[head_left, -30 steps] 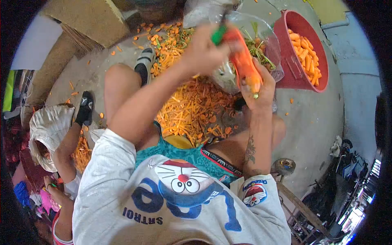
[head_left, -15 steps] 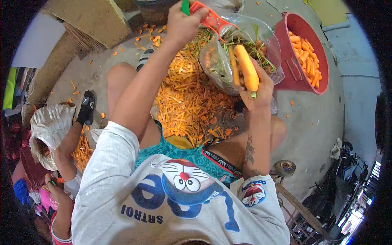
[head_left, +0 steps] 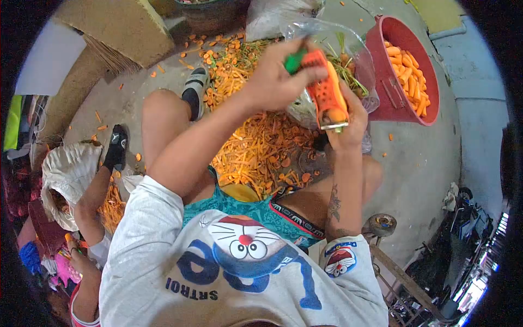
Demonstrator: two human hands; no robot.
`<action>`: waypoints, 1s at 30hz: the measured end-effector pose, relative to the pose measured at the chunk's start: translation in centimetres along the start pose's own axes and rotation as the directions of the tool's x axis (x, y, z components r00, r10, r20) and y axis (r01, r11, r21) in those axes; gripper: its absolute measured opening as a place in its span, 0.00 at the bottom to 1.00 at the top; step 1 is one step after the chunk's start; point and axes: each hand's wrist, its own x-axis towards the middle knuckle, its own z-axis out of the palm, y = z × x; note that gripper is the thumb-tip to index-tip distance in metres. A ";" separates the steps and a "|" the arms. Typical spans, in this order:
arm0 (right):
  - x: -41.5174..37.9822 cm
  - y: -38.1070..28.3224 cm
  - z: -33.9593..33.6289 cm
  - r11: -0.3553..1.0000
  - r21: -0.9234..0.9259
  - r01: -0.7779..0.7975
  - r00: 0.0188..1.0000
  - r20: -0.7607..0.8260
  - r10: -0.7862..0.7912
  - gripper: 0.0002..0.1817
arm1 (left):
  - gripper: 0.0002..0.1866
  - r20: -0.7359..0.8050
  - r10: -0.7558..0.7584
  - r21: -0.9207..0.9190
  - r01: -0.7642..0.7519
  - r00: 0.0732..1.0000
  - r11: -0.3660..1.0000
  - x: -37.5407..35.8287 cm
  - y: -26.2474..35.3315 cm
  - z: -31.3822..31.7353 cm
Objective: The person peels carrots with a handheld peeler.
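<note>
My left hand (head_left: 291, 76) grips an orange-red peeler (head_left: 317, 90) with a perforated body, and a green handle-like piece (head_left: 295, 61) sticks out at the same fingers. The peeler lies over a carrot (head_left: 336, 97), its metal end close to the carrot's lower tip. My right hand (head_left: 351, 117) is closed around that carrot from the right side; the peeler covers much of it. Just behind both hands sits a clear plastic bag (head_left: 368, 60) with green-topped carrots inside. Below them, a heap of orange peelings (head_left: 245, 147) spreads on the floor between my legs.
A red tub (head_left: 381, 90) of peeled carrots (head_left: 408, 76) stands on the right. A dark bucket (head_left: 210, 16) and a white sack (head_left: 272, 19) are at the back. Another person's hand (head_left: 79, 259) works at lower left near a whitish sack (head_left: 68, 169). A metal frame (head_left: 403, 272) is at lower right.
My left hand has brought the peeler down and right, from above the bag onto the carrot. My right hand stays in nearly the same place with the carrot.
</note>
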 end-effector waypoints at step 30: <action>-0.1 -0.5 -0.9 0.978 0.139 -0.153 0.941 0.324 0.101 0.22 | 0.09 -0.168 -0.254 -0.020 0.254 0.952 0.967 0.8 -1.6 -1.8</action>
